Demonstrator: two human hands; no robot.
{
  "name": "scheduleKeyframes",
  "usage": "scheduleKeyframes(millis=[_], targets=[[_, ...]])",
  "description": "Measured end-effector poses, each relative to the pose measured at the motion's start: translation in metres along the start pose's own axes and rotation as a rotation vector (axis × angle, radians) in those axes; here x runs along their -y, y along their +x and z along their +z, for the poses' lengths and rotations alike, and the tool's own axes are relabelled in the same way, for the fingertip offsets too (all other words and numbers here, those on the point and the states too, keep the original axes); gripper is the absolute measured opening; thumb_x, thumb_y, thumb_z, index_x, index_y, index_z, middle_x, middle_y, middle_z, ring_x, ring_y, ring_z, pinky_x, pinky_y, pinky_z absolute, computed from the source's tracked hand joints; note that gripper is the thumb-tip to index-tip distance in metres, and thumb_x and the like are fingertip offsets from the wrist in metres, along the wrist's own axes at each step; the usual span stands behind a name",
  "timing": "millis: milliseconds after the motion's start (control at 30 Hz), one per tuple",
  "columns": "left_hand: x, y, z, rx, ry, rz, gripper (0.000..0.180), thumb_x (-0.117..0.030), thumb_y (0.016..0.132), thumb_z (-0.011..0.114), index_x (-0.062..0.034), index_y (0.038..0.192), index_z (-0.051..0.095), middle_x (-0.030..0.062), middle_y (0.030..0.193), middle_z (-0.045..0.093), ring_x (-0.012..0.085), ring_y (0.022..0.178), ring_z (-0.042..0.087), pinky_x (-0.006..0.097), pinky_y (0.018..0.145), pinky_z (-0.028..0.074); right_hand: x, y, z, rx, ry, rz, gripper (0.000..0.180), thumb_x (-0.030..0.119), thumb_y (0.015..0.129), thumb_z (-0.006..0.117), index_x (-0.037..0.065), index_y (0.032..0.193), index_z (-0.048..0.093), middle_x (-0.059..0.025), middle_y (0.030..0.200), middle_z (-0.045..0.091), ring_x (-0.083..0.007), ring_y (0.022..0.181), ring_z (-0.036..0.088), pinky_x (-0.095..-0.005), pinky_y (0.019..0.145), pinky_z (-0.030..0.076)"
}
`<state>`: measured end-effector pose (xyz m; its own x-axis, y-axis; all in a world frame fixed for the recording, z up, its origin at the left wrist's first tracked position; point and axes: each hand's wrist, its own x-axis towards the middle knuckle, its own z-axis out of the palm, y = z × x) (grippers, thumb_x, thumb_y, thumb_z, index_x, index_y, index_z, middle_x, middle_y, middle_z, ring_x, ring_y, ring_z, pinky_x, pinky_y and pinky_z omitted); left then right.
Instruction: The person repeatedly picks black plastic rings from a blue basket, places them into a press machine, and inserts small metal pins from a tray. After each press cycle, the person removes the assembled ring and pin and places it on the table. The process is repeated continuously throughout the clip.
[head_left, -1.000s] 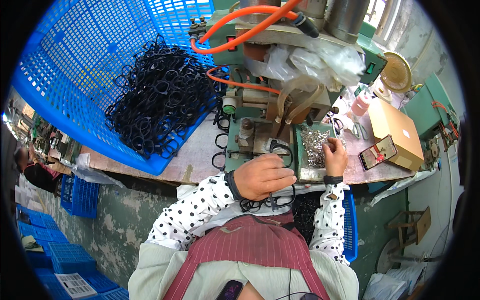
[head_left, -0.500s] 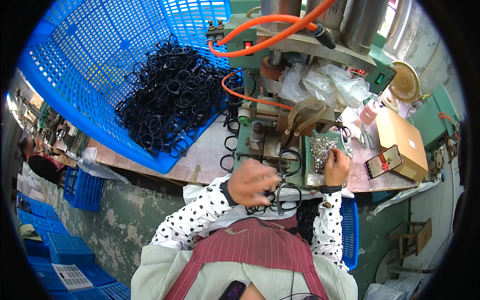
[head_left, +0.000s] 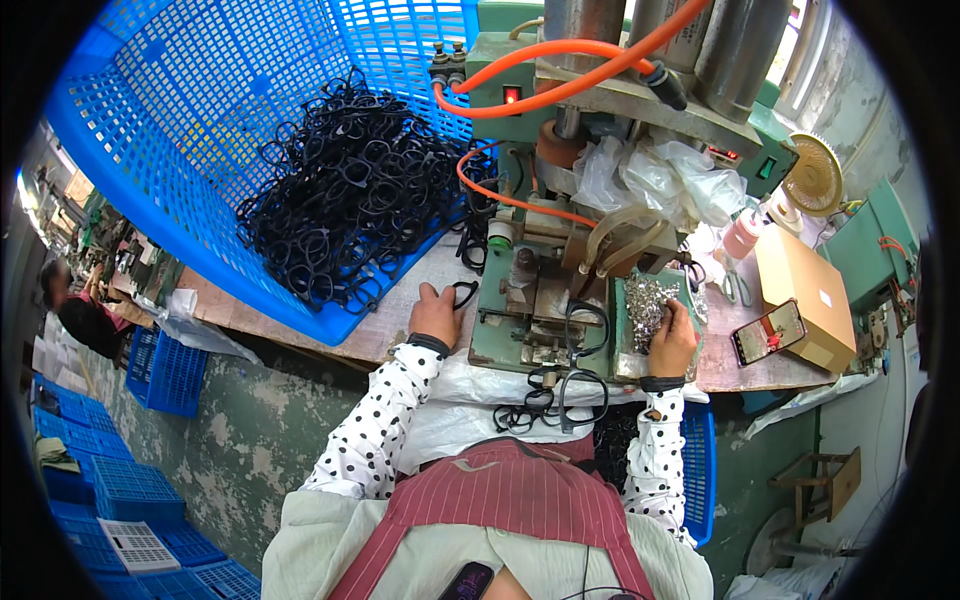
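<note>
My left hand (head_left: 436, 316) is on the table left of the green press (head_left: 497, 342), its fingers closed on a black eyeglass frame (head_left: 465, 293); part of that frame is hidden by the hand. My right hand (head_left: 674, 343) reaches into a tray of small silvery metal parts (head_left: 642, 308), fingertips pinched together; what they hold is too small to name. A black eyeglass frame (head_left: 604, 340) stands at the press's front, its lower lens rim hanging over the front edge. More black frames (head_left: 520, 416) lie on white sheeting below it.
A large blue basket (head_left: 190, 262) heaped with black frames (head_left: 350, 190) fills the left of the table. Orange hoses (head_left: 560, 102) arch over the press. At right are a cardboard box (head_left: 810, 290), a phone (head_left: 768, 332), scissors (head_left: 736, 288) and a pink bottle (head_left: 741, 236). Another person sits far left.
My left hand has moved left and forward from in front of the press to an eyeglass frame beside it. My right hand stays at the metal parts. The view has shifted slightly.
</note>
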<state>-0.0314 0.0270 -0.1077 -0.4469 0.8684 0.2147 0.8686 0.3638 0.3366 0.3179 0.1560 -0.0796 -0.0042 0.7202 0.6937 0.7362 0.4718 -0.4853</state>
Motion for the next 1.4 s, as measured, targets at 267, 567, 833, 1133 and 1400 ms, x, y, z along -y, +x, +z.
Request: scheduleKeyframes(millis=[267,567,833,1133,1400], targets=[[-0.036,-0.003,-0.065,-0.474,-0.217,0.255,0.011,-0.014,0.088,0.059,-0.0084,0.097,0.060,0.0123,0.083,0.061,0.0345,0.076,0.061,0.044,0.064,0.047,0.017,0.008,-0.008,0.007,-0.145,-0.009,0.011,0.007,0.079,0.067,0.014,0.087,0.068,-0.0042,0.085,0.066,-0.0274,0.082,0.057,-0.0379,0.075,0.045],[-0.135,-0.028,-0.110,-0.477,-0.438,1.031,0.047,-0.006,0.072,0.070,-0.0079,0.118,0.060,0.0043,0.101,0.064,0.0218,0.086,0.062,0.039,0.082,0.047,0.115,0.029,-0.041,0.305,0.762,0.288,0.019,0.001,0.077,0.068,0.002,0.096,0.074,-0.0032,0.084,0.069,-0.0070,0.063,0.053,-0.0209,0.057,0.041],[-0.147,-0.028,-0.091,-0.325,-0.661,1.126,0.049,-0.008,0.073,0.073,-0.0030,0.120,0.059,0.0078,0.096,0.065,0.0267,0.079,0.061,0.041,0.078,0.049,0.147,0.035,-0.043,0.494,0.833,0.515,0.040,0.001,0.074,0.072,-0.004,0.109,0.053,-0.0098,0.087,0.068,-0.0094,0.076,0.062,-0.0220,0.061,0.047],[-0.147,-0.035,-0.106,-0.317,-0.681,1.292,0.052,-0.004,0.070,0.068,0.0004,0.121,0.059,0.0080,0.095,0.065,0.0254,0.080,0.060,0.043,0.083,0.047,0.154,0.038,-0.023,0.332,0.996,0.487,0.054,-0.001,0.072,0.074,-0.004,0.118,0.046,-0.0110,0.086,0.067,-0.0116,0.074,0.063,-0.0233,0.064,0.049],[-0.141,-0.015,-0.083,-0.062,-0.691,1.362,0.057,-0.003,0.069,0.068,-0.0023,0.125,0.057,0.0115,0.112,0.063,0.0339,0.100,0.059,0.048,0.092,0.046,-0.001,0.024,-0.011,0.157,-0.117,0.245,0.035,0.016,0.076,0.074,0.013,0.108,0.062,-0.0066,0.088,0.070,-0.0277,0.083,0.064,-0.0408,0.072,0.049]])
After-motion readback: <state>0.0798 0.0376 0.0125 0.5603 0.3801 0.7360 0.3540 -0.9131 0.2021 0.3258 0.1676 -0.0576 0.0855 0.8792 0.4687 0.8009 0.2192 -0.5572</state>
